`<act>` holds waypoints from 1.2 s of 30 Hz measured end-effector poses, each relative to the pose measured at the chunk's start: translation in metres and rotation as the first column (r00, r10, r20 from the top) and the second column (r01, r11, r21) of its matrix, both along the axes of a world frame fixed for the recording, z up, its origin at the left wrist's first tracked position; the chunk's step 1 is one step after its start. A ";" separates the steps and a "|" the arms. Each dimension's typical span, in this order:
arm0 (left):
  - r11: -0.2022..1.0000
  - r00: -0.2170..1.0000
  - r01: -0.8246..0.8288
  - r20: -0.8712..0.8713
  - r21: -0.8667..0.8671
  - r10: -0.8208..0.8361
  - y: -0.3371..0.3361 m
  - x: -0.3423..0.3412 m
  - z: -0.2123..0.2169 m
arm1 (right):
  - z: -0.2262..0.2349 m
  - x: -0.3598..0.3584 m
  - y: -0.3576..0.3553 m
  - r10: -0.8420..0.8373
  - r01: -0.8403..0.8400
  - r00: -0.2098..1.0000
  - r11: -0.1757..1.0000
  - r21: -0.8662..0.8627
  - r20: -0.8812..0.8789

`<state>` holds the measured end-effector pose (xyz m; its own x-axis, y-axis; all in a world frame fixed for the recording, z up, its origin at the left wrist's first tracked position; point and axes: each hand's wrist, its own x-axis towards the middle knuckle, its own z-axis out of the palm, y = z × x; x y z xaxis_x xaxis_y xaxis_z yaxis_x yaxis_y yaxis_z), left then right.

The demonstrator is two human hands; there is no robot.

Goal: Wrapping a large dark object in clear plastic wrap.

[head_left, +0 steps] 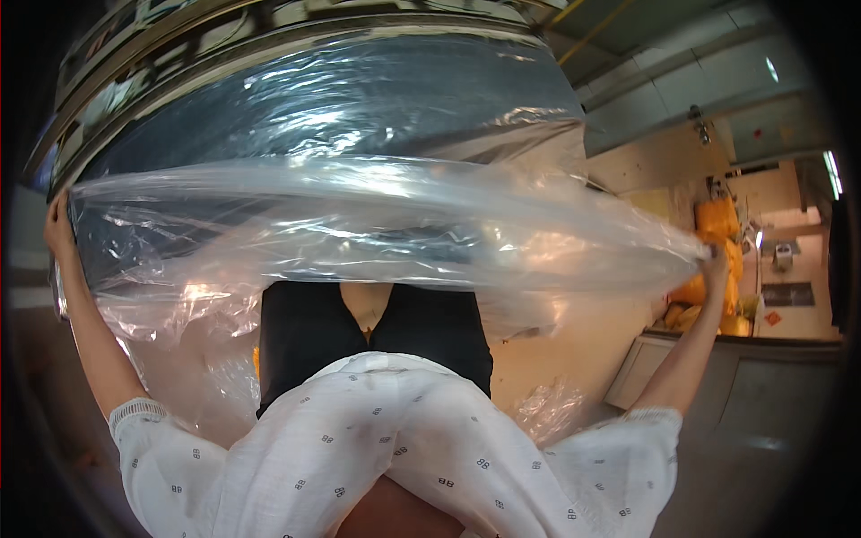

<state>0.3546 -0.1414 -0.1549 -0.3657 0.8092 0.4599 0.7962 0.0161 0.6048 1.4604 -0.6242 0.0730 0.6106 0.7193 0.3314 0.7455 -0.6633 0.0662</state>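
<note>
Plastic sheet (377, 224) stretched between left hand (59, 229), right hand (715, 264).

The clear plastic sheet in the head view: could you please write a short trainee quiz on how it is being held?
1. True or false: both hands grip the clear plastic sheet.
2. Which hand holds the sheet's edge near the yellow sacks? A) left hand B) right hand
3. Fill in: the sheet is stretched in front of a large ___ roll.

Key:
1. True: the left hand and the right hand each pinch one end.
2. B
3. Blue-grey, plastic-wrapped.
</note>
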 end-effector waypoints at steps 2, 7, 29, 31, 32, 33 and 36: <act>0.999 1.000 0.019 -0.009 0.026 -0.019 0.000 -0.011 0.002 | 0.023 0.029 0.031 -0.138 0.151 0.981 0.984 -0.091 0.134; 0.978 0.968 -0.197 -0.174 -0.063 0.184 -0.016 -0.074 0.011 | 0.060 -0.015 0.176 0.510 0.043 0.454 0.807 0.589 -0.731; 0.980 0.982 -0.095 -0.177 -0.176 0.063 -0.075 -0.083 0.018 | -0.138 -0.231 0.377 0.492 -0.582 0.803 0.768 0.268 0.335; 0.983 0.986 -0.094 -0.154 -0.155 0.070 -0.076 -0.091 0.017 | -0.140 -0.231 0.392 0.567 -0.691 0.723 0.617 0.377 0.395; 0.986 0.988 -0.097 -0.135 -0.134 0.079 -0.080 -0.094 0.020 | -0.142 -0.228 0.399 0.571 -0.694 0.720 0.614 0.377 0.395; 0.986 0.988 -0.099 -0.131 -0.136 0.082 -0.080 -0.094 0.021 | -0.145 -0.224 0.407 0.652 -0.592 0.758 0.675 0.441 0.021; 0.982 0.986 -0.112 -0.141 -0.153 0.091 -0.081 -0.089 0.027 | -0.152 -0.224 0.433 0.672 -0.493 0.684 0.713 0.499 -0.284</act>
<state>0.2654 -0.2225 -0.1279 -0.3939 0.8379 0.3778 0.8584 0.1884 0.4771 1.2369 -0.1912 -0.0792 0.2415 0.8562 0.4567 0.8725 0.0144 -0.4884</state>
